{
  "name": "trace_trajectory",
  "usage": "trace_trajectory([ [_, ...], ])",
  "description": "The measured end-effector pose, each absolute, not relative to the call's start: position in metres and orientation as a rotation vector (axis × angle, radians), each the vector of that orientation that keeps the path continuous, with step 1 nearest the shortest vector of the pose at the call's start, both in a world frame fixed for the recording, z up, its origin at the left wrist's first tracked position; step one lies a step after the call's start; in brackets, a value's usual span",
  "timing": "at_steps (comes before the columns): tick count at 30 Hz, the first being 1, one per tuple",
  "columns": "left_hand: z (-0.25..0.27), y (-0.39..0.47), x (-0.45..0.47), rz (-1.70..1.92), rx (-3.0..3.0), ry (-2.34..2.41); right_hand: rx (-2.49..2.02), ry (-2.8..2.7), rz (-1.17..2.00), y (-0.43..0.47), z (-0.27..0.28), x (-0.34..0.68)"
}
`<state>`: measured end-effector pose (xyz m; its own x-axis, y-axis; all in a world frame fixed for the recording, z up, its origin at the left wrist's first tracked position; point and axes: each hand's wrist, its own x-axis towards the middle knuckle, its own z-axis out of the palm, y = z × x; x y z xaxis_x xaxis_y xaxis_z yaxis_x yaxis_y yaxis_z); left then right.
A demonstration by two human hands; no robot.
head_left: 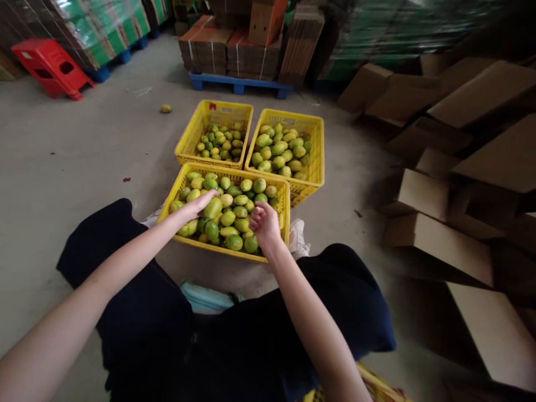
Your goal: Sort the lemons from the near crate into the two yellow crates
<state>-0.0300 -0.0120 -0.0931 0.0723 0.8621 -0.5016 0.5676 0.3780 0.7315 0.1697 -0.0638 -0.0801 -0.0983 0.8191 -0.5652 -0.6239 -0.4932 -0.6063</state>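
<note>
A yellow plastic crate (286,215) of green-yellow lemons stands on the floor between my feet. My left hand (202,203) reaches over its left half, palm down. The fingers are round a large yellow-green lemon (213,209), held above the others. Over the right side of the same crate is my right hand (265,222). Its fingers are curled in toward the palm, and no fruit shows in them. Loose lemons (228,218) lie under and between both hands.
Touching the far side are a left crate (182,146) and a right crate (317,151), both holding lemons. One lemon (166,108) lies on the floor. Cardboard boxes (452,245) crowd the right. A red stool (52,67) and a blue pallet (238,85) stand farther back.
</note>
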Motion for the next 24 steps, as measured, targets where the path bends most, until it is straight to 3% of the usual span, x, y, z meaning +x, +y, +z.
trace_trajectory([
  [4,-0.022,-0.011,0.009,0.332,1.213,1.393,-0.898,-0.234,1.930,-0.064,-0.061,0.151],
  [7,-0.011,-0.010,0.007,0.418,1.456,1.341,-0.926,-0.242,1.883,-0.059,-0.048,0.155],
  [11,-0.064,-0.017,-0.029,0.473,1.632,1.556,-0.971,-0.261,1.801,-0.055,-0.036,0.171],
  [13,-0.102,-0.029,-0.049,0.254,1.712,1.833,-0.932,-0.277,1.782,-0.055,-0.030,0.180],
  [17,-0.157,-0.056,-0.073,0.032,1.722,1.922,-0.920,-0.280,1.718,-0.057,-0.023,0.197],
  [24,-0.173,-0.049,-0.086,-0.169,1.860,1.748,-0.956,-0.240,1.683,-0.057,-0.027,0.210],
])
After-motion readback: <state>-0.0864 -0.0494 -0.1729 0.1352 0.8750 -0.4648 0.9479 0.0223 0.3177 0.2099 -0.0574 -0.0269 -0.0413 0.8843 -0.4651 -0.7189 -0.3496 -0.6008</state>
